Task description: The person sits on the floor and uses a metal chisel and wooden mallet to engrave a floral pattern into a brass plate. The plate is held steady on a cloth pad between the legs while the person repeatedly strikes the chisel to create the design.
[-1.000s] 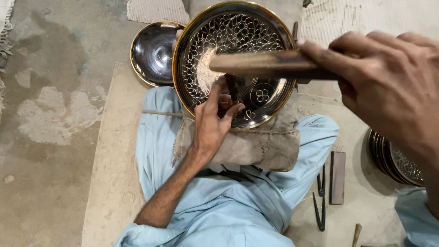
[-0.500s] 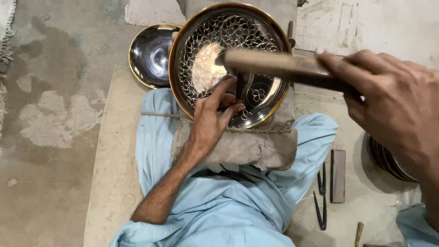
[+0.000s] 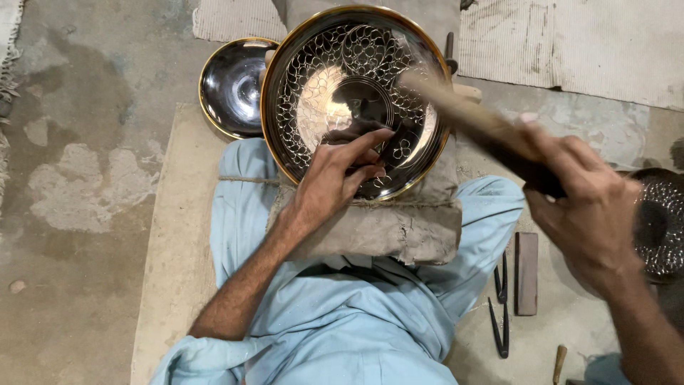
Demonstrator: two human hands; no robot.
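Hands worked over a large engraved metal dish (image 3: 335, 78) with a gold-coloured rim, which sat propped on a grey padded block (image 3: 385, 224) across the person's lap, seen from the head camera. The left hand (image 3: 335, 175) rested on the lower part of the dish, its grip closed around a small dark punch (image 3: 392, 146) whose tip met the patterned surface near the dish's lower right. The right hand (image 3: 584, 207) was wrapped tight around the handle of a wooden hammer (image 3: 463, 117), blurred, with its head over the dish's right side above the punch. A smaller plain dark bowl (image 3: 231, 85) lay on the floor just beside the dish, to its left. By the right knee lay slim dark metal tools (image 3: 502, 314) and a flat rectangular stone (image 3: 527, 274), and another patterned dish (image 3: 659, 221) showed at the frame's right edge.
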